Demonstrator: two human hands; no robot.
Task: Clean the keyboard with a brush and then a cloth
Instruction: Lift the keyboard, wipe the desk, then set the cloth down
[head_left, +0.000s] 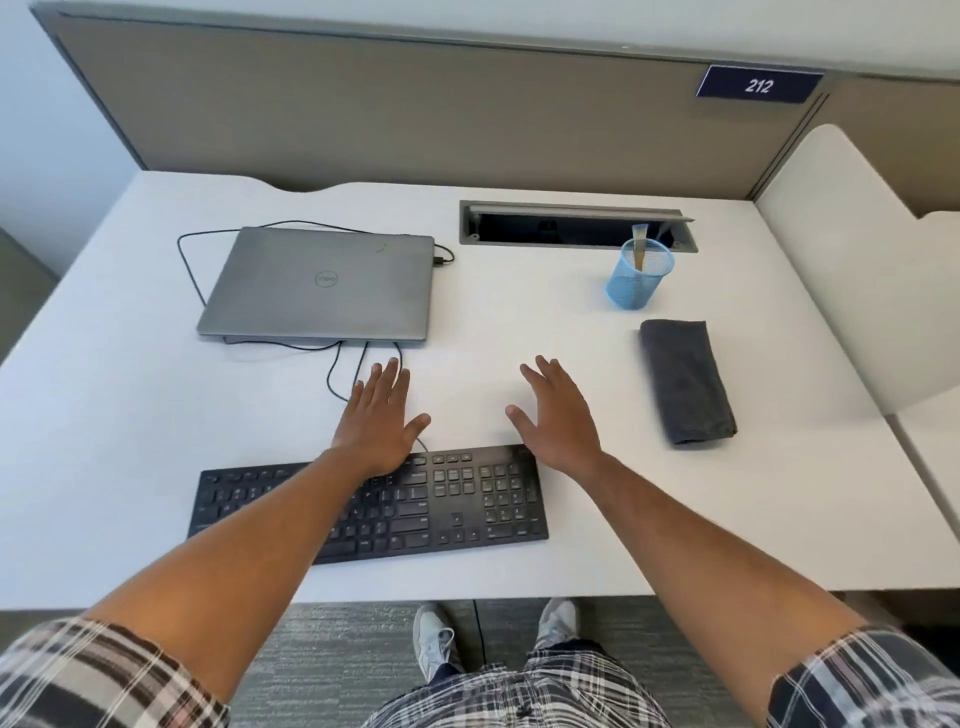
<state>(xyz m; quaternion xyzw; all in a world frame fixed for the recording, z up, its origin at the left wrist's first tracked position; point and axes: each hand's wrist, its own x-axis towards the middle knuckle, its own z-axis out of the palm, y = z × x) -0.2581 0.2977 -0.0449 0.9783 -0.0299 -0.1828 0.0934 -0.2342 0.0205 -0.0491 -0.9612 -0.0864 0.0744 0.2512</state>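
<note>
My left hand (382, 415) and right hand (558, 415) hover flat and empty beyond the keyboard (441, 499), since the brush (639, 244) waits upright in the cup (638, 283) and the cloth (685, 382) lies folded on my right.

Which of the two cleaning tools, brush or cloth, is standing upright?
The brush: it stands in the blue mesh cup near the desk's back, while the grey cloth lies folded flat on the desk.
</note>
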